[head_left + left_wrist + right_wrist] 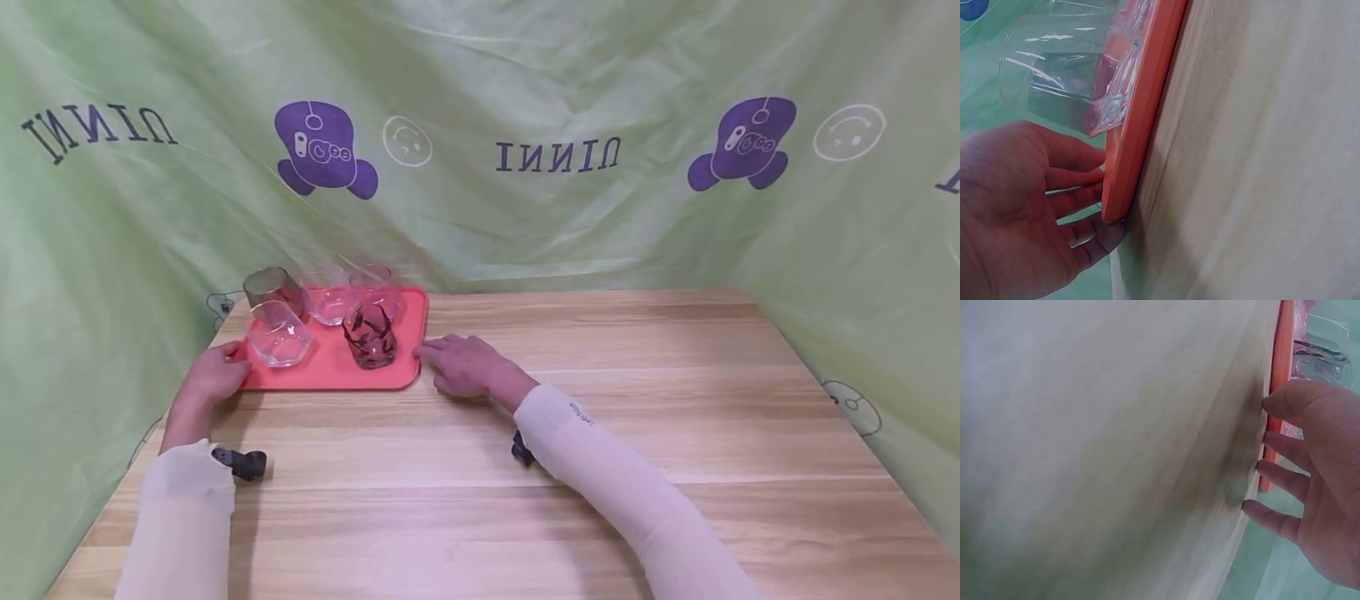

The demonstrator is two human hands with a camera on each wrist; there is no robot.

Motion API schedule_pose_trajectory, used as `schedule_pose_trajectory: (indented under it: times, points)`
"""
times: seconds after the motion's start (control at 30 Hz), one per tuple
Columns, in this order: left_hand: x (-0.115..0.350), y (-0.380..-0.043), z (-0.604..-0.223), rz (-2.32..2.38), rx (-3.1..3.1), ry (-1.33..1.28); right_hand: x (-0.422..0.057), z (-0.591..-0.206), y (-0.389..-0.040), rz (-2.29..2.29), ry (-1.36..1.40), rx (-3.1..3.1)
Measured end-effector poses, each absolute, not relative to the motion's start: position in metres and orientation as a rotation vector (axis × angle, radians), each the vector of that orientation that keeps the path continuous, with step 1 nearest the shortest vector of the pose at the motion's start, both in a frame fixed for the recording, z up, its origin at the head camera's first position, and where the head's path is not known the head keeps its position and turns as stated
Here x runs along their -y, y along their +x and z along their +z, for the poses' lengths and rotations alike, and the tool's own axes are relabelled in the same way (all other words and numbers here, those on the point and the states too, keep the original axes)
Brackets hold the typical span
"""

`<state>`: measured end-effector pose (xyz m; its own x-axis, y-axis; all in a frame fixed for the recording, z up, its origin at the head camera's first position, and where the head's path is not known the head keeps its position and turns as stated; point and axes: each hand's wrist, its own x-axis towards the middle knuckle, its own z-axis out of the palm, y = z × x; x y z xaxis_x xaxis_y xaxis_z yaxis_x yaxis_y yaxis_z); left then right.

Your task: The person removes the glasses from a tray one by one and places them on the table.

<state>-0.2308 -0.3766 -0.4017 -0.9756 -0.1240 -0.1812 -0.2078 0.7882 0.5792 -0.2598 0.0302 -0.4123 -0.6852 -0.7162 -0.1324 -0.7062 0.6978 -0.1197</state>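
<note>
A red tray (360,379) lies on the wooden table at its far left, with several drinking glasses upright on it. My left hand (217,372) touches the tray's left end; in the left wrist view its fingertips rest along the rim, fingers fairly straight. At the right end, my right hand (465,365) has its fingers stretched, the fingertips right at the tray's edge. Nearest the left hand stands a clear angular glass (280,343). A dark pink patterned tumbler (371,342) is nearest the right hand.
Behind these stand a smoky grey glass (272,287), a clear glass (327,302) and a pale pink glass (377,287). The table (600,350) extends to the right. A green printed curtain (465,217) hangs along the back and sides.
</note>
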Motion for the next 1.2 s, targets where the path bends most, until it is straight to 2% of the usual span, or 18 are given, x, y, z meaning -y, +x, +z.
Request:
schedule_pose_trajectory:
  times: [0.57,1.2]
  points:
    - [0.366,-0.232,-0.399,0.799,-2.913,-0.087,-0.052,-0.41,-0.254,-0.186,-1.14,-2.7]
    - [0.326,-0.225,-0.39,0.778,-2.877,0.002,-0.096,-0.406,-0.243,-0.298,-1.117,-2.659]
